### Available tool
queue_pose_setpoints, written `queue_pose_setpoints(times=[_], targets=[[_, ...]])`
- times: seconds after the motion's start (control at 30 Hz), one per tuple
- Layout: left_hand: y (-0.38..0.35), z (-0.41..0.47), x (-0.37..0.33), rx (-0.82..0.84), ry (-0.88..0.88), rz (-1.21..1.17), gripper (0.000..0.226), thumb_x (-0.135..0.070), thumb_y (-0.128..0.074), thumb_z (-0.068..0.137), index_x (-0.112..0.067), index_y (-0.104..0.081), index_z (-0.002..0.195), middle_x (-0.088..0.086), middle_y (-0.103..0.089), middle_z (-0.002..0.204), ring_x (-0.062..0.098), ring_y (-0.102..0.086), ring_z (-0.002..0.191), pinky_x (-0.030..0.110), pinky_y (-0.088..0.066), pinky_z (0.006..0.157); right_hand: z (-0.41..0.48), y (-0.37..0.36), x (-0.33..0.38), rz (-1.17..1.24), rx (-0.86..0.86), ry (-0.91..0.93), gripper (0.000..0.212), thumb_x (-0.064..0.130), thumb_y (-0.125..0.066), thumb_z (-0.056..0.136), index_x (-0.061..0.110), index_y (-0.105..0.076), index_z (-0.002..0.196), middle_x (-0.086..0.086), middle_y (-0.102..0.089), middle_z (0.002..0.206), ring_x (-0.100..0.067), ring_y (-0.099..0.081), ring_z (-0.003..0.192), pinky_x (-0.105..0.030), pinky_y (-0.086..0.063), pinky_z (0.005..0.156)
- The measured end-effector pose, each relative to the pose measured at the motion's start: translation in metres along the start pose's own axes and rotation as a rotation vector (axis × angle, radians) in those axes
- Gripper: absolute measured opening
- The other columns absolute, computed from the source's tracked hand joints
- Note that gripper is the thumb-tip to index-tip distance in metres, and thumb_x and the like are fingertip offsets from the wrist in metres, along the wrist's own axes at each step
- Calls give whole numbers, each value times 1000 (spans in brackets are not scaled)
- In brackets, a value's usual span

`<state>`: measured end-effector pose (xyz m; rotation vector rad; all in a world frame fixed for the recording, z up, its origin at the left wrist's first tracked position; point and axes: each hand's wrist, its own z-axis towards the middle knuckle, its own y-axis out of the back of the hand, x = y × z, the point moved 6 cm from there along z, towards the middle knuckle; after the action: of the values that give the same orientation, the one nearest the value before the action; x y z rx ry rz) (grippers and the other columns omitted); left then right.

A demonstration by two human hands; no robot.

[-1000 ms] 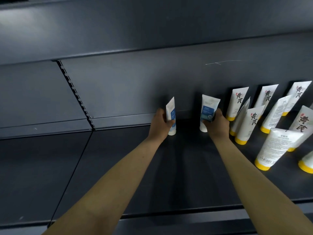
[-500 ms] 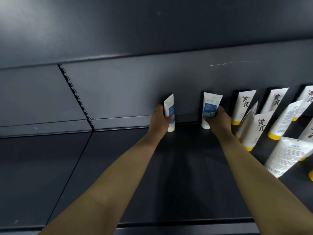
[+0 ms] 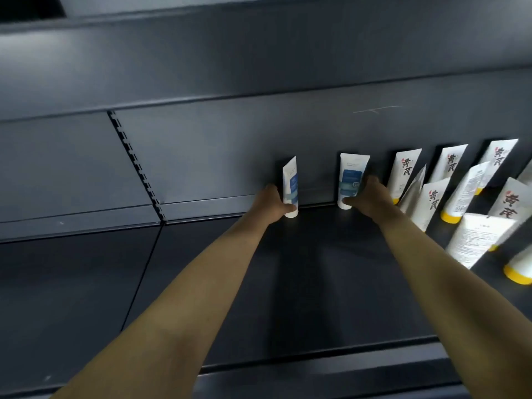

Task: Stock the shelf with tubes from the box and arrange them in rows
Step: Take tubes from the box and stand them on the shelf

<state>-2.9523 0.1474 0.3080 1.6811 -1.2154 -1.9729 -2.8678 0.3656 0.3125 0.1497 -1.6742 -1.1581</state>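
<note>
1. Two white tubes with blue labels stood cap-down at the back of the dark shelf (image 3: 316,269), close to its back panel (image 3: 230,156) and well apart from each other.
2. The left tube (image 3: 290,185) was turned nearly edge-on and leaned slightly, with the left hand (image 3: 270,204) at its lower left side.
3. That hand gripped the tube low down. The thumb lay across the front of the white cap, and the other fingers were hidden behind the tube.
4. The right tube (image 3: 351,177) faced forward with its label showing, and the right hand (image 3: 371,197) was against its lower right side.
5. That hand held the tube in a narrow grasp, with the thumb tip on the cap in front and the fingers curled round the tube's right edge beside the label.
6. Both caps were down at the shelf surface, though I could not tell whether they rested fully on it.
7. Just right of the right hand, the yellow-capped tubes (image 3: 404,171) stood cap-down in rows and leaned back, some turned to show their printed backs.
</note>
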Motion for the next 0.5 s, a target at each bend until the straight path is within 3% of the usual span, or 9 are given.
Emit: queue_pose_setpoints(times=[0.17, 0.3, 0.4, 0.5], targets=[[35, -55, -17, 172, -81, 225, 48, -24, -71, 82, 0, -56, 120, 14, -62, 114, 29, -57, 111, 24, -39, 71, -46, 17, 31, -362, 242, 134, 66, 31, -79, 71, 12, -52, 128, -10, -56, 128, -27, -53, 117, -30, -42, 95], [59, -114, -26, 317, -124, 425, 52, -36, -69, 83, -11, -55, 127, 4, -57, 126, 22, -54, 115, 30, -44, 95, -126, 35, 66, -579, 502, 109, 65, 39, -79, 69, 26, -50, 126, 0, -56, 125, -23, -56, 111, -39, -51, 93], [67, -162, -33, 400, -203, 559, 54, -40, -67, 84, -13, -55, 129, 0, -54, 125, 18, -52, 114, 29, -41, 96, -186, 47, 84, -774, 537, 106, 70, 45, -77, 69, 31, -46, 130, 4, -53, 128, -21, -56, 111, -38, -48, 97], [67, -213, -39, 500, -263, 627, 60, -41, -69, 82, -18, -51, 134, -2, -48, 137, 19, -49, 120, 28, -43, 94, -246, 58, 90, -844, 544, 88, 74, 45, -76, 71, 31, -42, 135, 3, -47, 134, -21, -52, 118, -37, -43, 102]])
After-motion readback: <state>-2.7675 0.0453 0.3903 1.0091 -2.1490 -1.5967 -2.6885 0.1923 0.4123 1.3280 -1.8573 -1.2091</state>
